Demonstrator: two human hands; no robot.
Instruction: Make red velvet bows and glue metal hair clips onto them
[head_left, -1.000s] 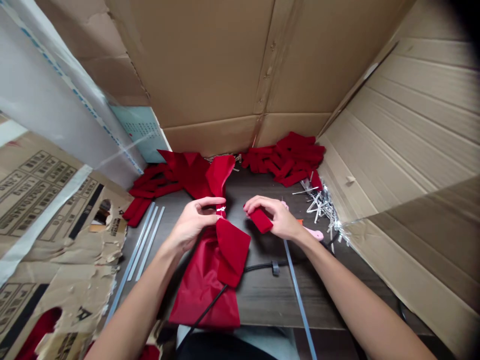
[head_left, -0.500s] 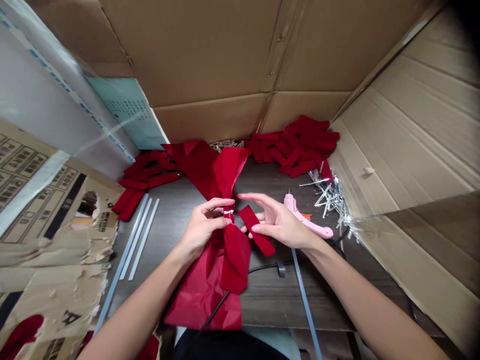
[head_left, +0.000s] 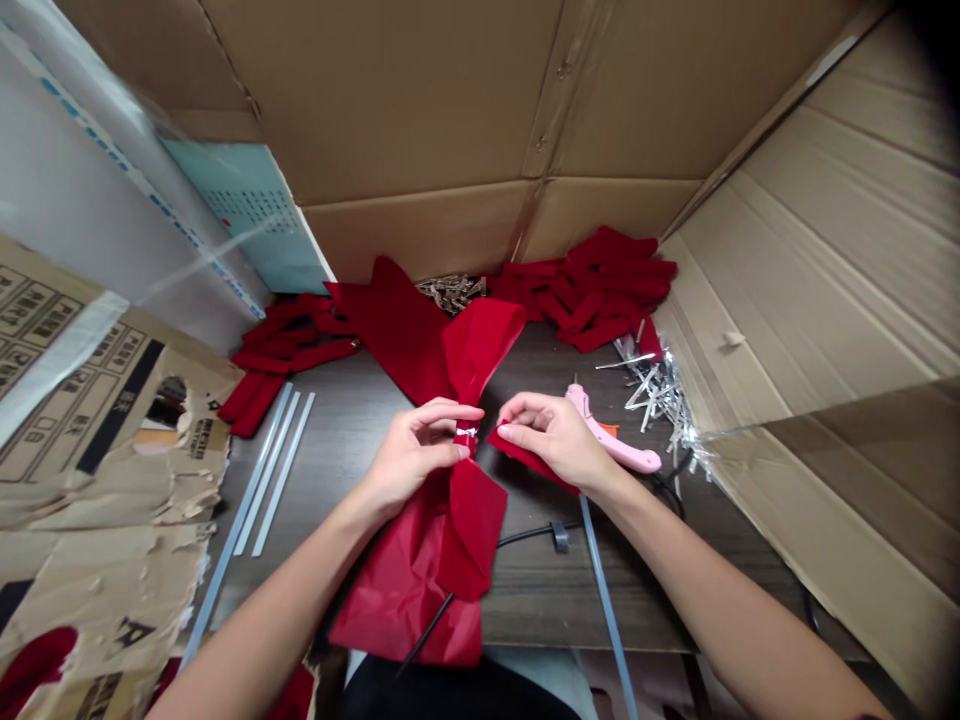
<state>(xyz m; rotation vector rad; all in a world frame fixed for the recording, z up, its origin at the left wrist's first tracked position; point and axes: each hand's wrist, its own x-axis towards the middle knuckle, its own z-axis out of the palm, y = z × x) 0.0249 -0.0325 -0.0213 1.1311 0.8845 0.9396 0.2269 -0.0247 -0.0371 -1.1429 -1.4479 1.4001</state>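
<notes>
Left hand (head_left: 412, 452) grips the red bow (head_left: 476, 530) at its waist, around the silver tie (head_left: 466, 433), likely steadying it; right hand (head_left: 559, 438) pinches a red strip (head_left: 534, 462).

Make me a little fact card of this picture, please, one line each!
Left grip: holding gathered red fabric at its silver tie
Right grip: pinching a red strip
Beside right grip: pink glue gun
Left side: clear sticks
Right side: scattered silver strips
Far side: piled red pieces
</notes>
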